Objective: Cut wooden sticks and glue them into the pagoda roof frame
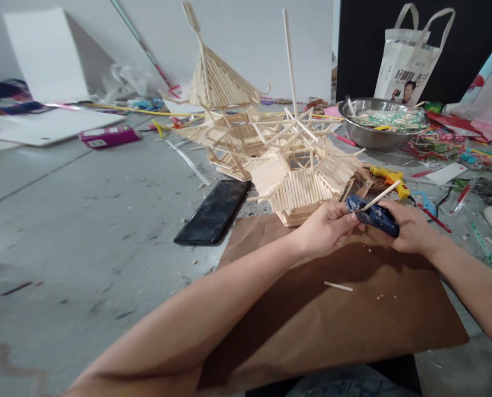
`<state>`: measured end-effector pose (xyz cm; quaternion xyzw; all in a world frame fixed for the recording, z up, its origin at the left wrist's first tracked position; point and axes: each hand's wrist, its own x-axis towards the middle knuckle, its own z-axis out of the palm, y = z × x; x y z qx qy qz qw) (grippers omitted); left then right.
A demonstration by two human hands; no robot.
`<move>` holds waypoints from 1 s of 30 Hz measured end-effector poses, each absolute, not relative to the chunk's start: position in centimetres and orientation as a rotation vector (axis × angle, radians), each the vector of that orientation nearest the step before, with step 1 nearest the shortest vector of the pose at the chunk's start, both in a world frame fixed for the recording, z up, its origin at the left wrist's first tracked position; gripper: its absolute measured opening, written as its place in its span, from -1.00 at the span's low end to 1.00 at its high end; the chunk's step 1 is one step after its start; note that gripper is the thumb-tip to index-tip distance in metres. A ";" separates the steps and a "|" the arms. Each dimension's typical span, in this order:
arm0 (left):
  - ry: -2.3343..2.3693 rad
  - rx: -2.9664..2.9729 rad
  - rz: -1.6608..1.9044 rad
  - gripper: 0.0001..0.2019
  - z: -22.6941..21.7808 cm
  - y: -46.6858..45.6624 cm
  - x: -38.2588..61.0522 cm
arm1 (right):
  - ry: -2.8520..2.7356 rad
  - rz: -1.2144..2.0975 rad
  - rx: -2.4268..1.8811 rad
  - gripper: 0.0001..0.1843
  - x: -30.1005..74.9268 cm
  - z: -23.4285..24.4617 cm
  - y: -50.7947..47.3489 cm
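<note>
My right hand (413, 226) is closed around a cutter with chunky dark blue handles (384, 219), held above the brown sheet. My left hand (332, 223) is closed at the cutter's dark head, pinching the lower end of a thin wooden stick (382, 195). That stick slants up to the right across the tool. My left fingertips are partly hidden. Just behind my hands stands a tiered model roof (307, 187) made of pale sticks, with one tall stick (289, 60) rising from it. A short cut stick (339, 286) lies on the brown sheet (295, 331) below.
A second stick model with a pointed roof (225, 82) stands behind. A black phone (212, 212) lies left of the sheet. To the right are a yellow glue gun (390, 179), a steel bowl (365, 135) of sticks and wrappers, and scattered scraps. A white bag (411, 66) stands behind.
</note>
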<state>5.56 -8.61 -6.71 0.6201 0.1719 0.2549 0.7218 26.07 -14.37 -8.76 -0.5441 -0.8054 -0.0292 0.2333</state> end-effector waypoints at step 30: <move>0.354 1.216 0.503 -0.58 -6.7 -9.0 5.7 | -2.260 -0.156 -1.418 -0.50 26.2 -8.7 -14.4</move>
